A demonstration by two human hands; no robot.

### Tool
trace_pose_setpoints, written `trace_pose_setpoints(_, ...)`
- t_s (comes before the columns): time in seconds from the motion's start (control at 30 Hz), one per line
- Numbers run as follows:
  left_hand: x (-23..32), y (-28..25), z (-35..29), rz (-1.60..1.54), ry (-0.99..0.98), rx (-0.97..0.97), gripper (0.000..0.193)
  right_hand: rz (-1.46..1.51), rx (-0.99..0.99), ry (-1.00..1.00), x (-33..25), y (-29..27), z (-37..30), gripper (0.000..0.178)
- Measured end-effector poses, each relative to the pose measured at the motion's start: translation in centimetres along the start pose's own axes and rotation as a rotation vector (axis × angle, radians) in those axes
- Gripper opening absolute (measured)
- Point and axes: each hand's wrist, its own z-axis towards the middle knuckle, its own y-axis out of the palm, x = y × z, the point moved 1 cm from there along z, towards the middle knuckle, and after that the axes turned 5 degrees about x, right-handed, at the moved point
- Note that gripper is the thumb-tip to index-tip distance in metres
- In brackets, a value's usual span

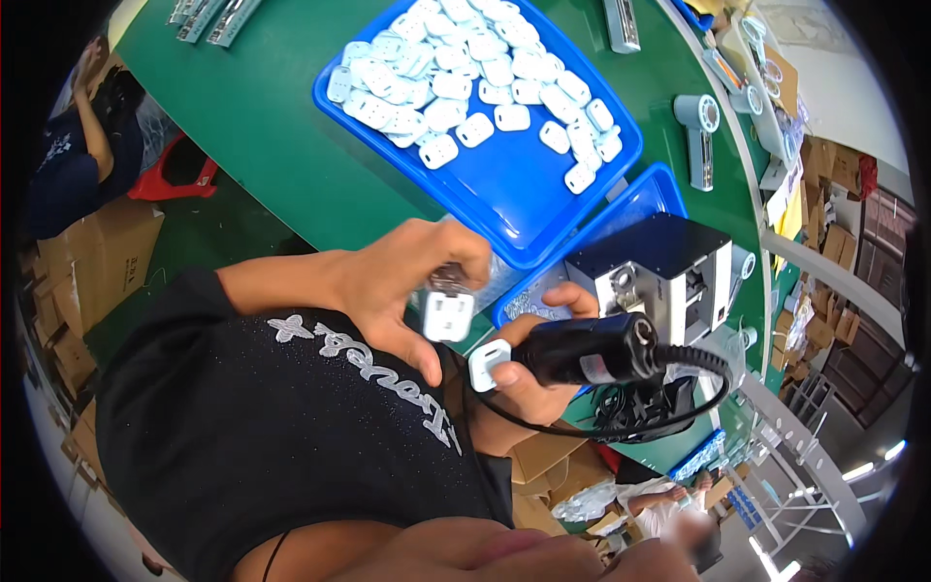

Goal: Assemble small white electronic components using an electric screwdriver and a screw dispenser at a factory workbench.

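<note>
My left hand (388, 276) is closed, fingers curled over a small white plastic housing (448, 316) with slots and a dark part at its upper end. My right hand (533, 388) grips a black corded tool shaped like an electric screwdriver (592, 351). Between that hand's thumb and fingers is a second white plastic piece (489, 366), rounded and with a slot. The tool's tip is hidden. The two hands are close together in front of my body, and the white pieces do not touch.
A large blue tray (504, 209) holds many white pieces. Beyond my right hand stand a smaller blue tray (664, 184) and a black-and-white box-shaped machine (650, 257). Grey handheld fans (696, 114) and metallic strips (233, 21) lie on the green table (262, 107). The tool's black cable (713, 373) loops nearby.
</note>
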Motion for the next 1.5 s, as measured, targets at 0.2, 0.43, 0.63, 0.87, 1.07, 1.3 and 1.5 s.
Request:
trace_pose_setpoints(0.2,-1.6,2.4,1.3,0.148,-0.063,-0.206,0.061,-0.405,0.294,0.084,1.4,-1.0,-2.9,0.066)
trace_pose_setpoints(0.43,-3.7,3.6,2.2,0.091,0.004,-0.114,0.048,-0.330,0.367,-0.510,-1.1,-3.3,-0.8,0.072)
trace_pose_setpoints(0.63,-4.4,4.6,2.2,0.121,0.125,-0.131,0.056,-0.483,0.889,-1.013,-6.3,-6.5,4.6,0.095)
trace_pose_setpoints(0.87,-4.8,4.8,2.4,0.136,0.141,-0.116,0.065,0.006,0.363,-0.791,-6.0,-4.5,0.0,0.075)
trace_pose_setpoints(1.07,-4.5,4.5,2.2,0.186,0.149,-0.137,0.064,-0.214,0.081,-0.625,-10.0,-0.1,-6.0,0.014)
trace_pose_setpoints(1.3,-4.8,5.2,2.5,0.179,0.149,-0.101,0.062,-0.171,0.215,-0.729,-8.4,1.8,-3.4,0.017)
trace_pose_setpoints(1.5,-4.4,5.3,2.1,0.181,0.161,-0.061,0.061,-0.089,0.106,-0.790,-7.1,1.6,-2.5,0.015)
